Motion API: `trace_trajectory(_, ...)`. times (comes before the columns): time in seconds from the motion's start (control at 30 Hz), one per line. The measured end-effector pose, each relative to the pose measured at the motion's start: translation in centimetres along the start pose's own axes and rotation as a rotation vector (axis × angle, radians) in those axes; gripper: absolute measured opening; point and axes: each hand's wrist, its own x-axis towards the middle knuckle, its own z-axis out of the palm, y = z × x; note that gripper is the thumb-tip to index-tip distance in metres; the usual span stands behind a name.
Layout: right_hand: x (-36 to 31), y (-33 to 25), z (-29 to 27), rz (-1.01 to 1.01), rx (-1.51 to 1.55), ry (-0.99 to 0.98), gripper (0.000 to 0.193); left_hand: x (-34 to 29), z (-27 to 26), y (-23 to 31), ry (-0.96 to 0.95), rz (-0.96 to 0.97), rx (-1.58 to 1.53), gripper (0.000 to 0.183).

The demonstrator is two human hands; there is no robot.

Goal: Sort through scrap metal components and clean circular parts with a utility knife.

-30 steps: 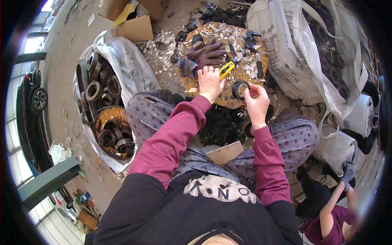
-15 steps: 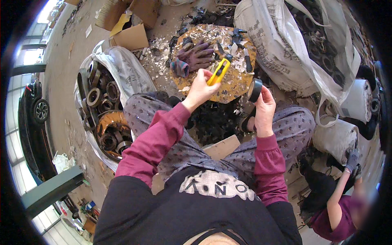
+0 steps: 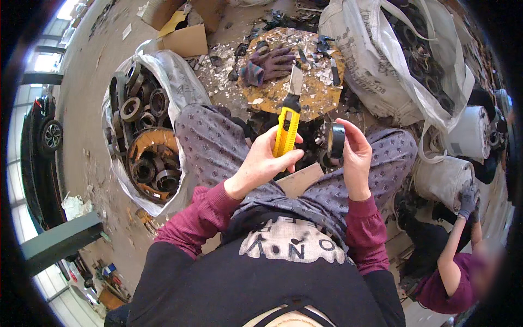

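Note:
My left hand (image 3: 261,166) grips a yellow utility knife (image 3: 286,131) by its handle, the blade out and pointing up and away from me. My right hand (image 3: 357,163) pinches a roll of black tape (image 3: 336,140) on edge between thumb and fingers. Knife and roll are held apart, above my lap. Beyond them stands a worn yellow worktop (image 3: 318,106) strewn with pale chips. On it lie dark purple work gloves (image 3: 275,62) and a black-handled tool (image 3: 334,72). A small wooden board (image 3: 302,180) sits low between my legs.
On the left, a white sack (image 3: 182,76) holds several dark rings and rolls. A bigger white sack (image 3: 357,65) stands far right, near a cardboard box (image 3: 190,41) at far left. At right, a co-worker's gloved hand (image 3: 467,203) touches a whitish cylinder (image 3: 442,177).
My left hand has drawn the knife nearer and turned it more upright, with more blade showing. My right hand has brought the tape roll slightly lower. The view has shifted a little.

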Motion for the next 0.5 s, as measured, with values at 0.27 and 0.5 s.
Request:
trace_trajectory(0.27, -2.6, 1.2, 1.2, 0.127, 0.217, -0.028, 0.031, -1.2, -0.2, 1.1, -0.013, -0.086, 0.017, 0.038)
trace_trajectory(0.5, -3.9, 1.8, 1.1, 0.391, 0.353, 0.025, 0.025, -1.8, -2.0, 0.7, -0.090, -0.363, -0.383, 0.053)
